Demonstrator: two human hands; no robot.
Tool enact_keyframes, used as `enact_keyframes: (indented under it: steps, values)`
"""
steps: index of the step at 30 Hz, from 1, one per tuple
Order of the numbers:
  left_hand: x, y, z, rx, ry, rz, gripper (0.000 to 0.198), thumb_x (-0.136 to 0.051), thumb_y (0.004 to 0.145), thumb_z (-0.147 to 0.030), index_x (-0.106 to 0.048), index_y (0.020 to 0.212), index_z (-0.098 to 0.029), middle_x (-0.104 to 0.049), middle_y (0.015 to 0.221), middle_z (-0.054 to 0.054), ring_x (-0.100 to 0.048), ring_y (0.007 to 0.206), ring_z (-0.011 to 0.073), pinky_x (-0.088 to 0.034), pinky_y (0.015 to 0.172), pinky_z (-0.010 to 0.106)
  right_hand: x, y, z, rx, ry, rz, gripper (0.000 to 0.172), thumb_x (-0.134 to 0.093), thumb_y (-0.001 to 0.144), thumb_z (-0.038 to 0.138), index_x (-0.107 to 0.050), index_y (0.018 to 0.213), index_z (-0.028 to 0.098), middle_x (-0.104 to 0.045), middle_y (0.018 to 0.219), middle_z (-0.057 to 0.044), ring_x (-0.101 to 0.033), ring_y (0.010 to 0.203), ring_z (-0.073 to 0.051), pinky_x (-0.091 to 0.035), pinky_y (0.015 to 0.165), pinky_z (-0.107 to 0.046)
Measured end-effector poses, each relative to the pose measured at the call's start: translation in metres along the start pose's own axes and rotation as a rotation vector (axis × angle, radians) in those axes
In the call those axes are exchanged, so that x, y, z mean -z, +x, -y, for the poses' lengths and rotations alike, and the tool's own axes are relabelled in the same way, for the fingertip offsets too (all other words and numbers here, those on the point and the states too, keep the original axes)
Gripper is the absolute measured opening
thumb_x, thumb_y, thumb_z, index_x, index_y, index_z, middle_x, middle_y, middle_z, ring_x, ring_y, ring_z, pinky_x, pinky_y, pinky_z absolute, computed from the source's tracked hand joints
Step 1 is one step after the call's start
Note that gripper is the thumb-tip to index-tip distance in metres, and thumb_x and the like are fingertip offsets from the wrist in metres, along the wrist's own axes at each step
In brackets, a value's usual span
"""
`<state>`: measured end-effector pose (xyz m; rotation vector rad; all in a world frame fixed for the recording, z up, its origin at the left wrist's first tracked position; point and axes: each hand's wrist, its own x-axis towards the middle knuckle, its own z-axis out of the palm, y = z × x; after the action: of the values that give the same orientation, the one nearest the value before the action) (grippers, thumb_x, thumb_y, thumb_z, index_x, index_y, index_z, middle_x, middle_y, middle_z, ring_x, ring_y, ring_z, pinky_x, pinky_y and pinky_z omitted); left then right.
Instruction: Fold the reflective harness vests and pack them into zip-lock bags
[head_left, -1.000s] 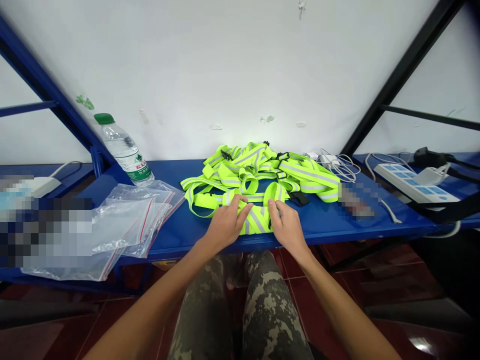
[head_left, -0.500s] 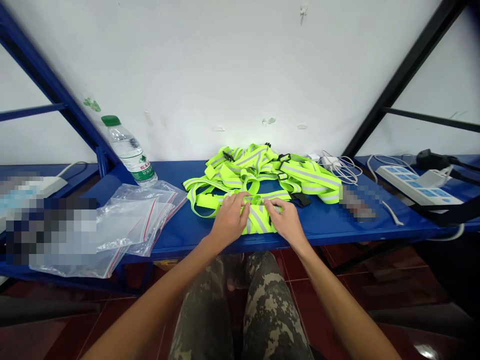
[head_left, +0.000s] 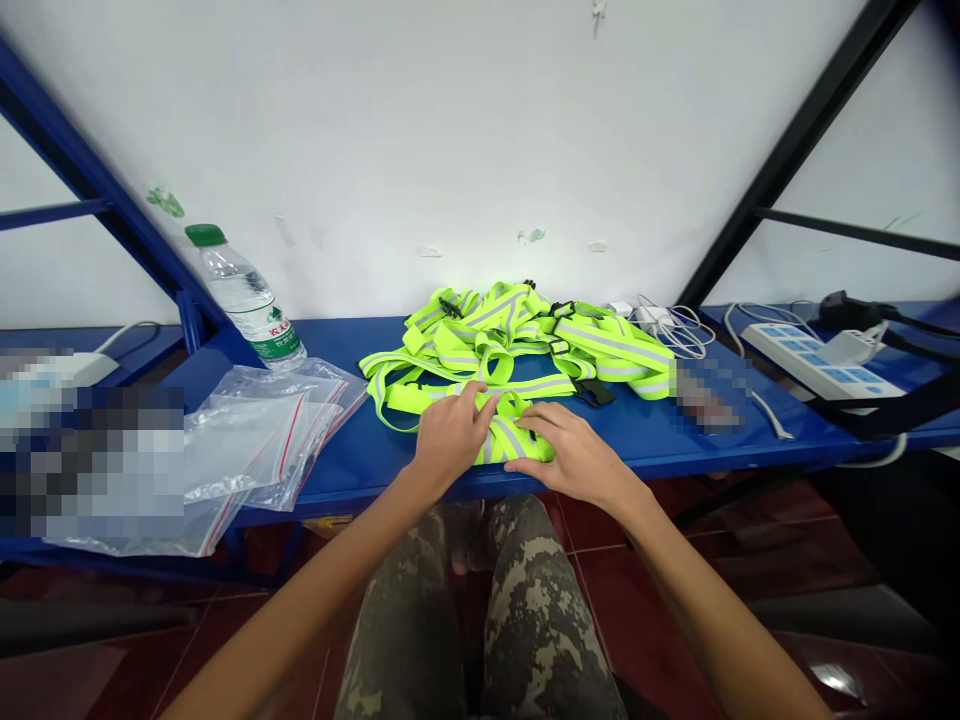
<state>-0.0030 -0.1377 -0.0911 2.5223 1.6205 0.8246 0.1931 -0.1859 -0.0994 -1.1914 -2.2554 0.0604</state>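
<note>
Bundle: one, yellow-green webbing with grey stripes; lay near the front edge of the tabletop. Left hand: was closed over its left end, thumb at the upper side. Right hand: held its right end between thumb and fingers, thumb along the near edge. Condition: appeared largely gathered into a compact shape, though webbing at its top looked loose and not yet flat.

Pile: same webbing; lay just behind, tangled, and seemed unfolded. Buckle: black; lay at the pile's right front.

Bags: clear, red-lined, several; overlapped flat at the left, no webbing visible inside.

Bottle: green-capped; stood behind the bags.

Cable: white, coiled; lay right of the pile.

Power strip: white and blue; lay farther right.
</note>
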Motion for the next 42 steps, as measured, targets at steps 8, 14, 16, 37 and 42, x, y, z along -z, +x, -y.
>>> enact_keyframes:
  steps: [8,14,16,37,42]
  values:
    - [0.006,-0.017,-0.008,-0.232,0.206,-0.111,0.044,-0.031,0.102,-0.038,-0.062,0.118,-0.012,-0.072,0.089,0.014,-0.065,0.088,0.0287,-0.045,0.075,0.038,-0.006,0.008,0.003,-0.074,0.036,-0.036,0.031,-0.055,0.096,0.046,-0.066,0.101,0.018,-0.071,0.099,-0.011,-0.066,0.094,-0.025,-0.05,0.085,-0.038]
    - [0.009,0.016,-0.005,-0.026,0.166,0.056,0.039,-0.027,0.103,-0.035,-0.061,0.111,-0.018,-0.072,0.079,0.009,-0.068,0.071,0.0245,-0.042,0.065,0.031,-0.016,0.021,-0.002,-0.307,0.163,-0.204,0.035,-0.059,0.09,0.056,-0.059,0.093,0.021,-0.069,0.093,-0.007,-0.065,0.09,-0.023,-0.049,0.08,-0.034]
    - [0.007,0.024,-0.004,-0.017,0.167,0.074,0.038,-0.028,0.103,-0.037,-0.061,0.111,-0.02,-0.073,0.08,0.009,-0.069,0.071,0.0248,-0.042,0.065,0.031,-0.017,0.026,-0.006,-0.331,0.23,-0.24,0.037,-0.06,0.089,0.056,-0.059,0.099,0.02,-0.07,0.1,-0.008,-0.066,0.095,-0.023,-0.05,0.084,-0.035]
    - [-0.008,0.029,-0.009,0.088,0.122,0.038,0.039,-0.029,0.102,-0.037,-0.064,0.104,-0.019,-0.074,0.084,0.011,-0.071,0.077,0.0282,-0.044,0.068,0.032,-0.019,0.02,-0.018,-0.103,0.155,-0.207,0.054,-0.067,0.084,0.054,-0.054,0.124,0.02,-0.055,0.129,-0.016,-0.056,0.122,-0.029,-0.047,0.102,-0.045]
    - [-0.011,0.038,-0.004,0.149,-0.065,0.021,0.033,-0.039,0.098,-0.038,-0.067,0.095,-0.019,-0.074,0.087,0.009,-0.069,0.082,0.0252,-0.041,0.072,0.031,-0.008,0.011,-0.016,0.041,0.034,-0.065,0.072,-0.075,0.077,0.054,-0.051,0.138,0.024,-0.017,0.159,-0.017,-0.031,0.145,-0.035,-0.04,0.111,-0.049]
